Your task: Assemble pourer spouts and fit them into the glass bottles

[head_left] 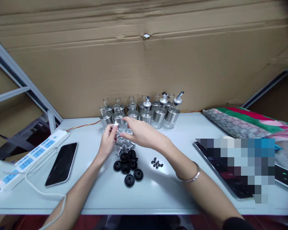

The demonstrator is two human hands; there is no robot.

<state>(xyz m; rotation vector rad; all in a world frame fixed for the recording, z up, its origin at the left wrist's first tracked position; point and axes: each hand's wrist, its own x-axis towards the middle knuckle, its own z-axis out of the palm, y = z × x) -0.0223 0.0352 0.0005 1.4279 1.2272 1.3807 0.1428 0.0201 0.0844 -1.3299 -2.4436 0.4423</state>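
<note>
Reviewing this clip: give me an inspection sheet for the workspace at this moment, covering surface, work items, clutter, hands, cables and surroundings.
Surface: white table, lit, much bare area at the front.
Work items: silver spout parts piled under the hands; black caps just in front; small black rings to their right; glass bottles in rows behind, three with pourers fitted.
Clutter: phone face up at left; patterned cloth at right; a blurred-out device at right.
Hands: left hand pinches a small silver piece; right hand reaches over the pile, grip unclear.
Cables: power strip with white cord; thin orange wire along the back.
Surroundings: cardboard wall; metal frame.
</note>
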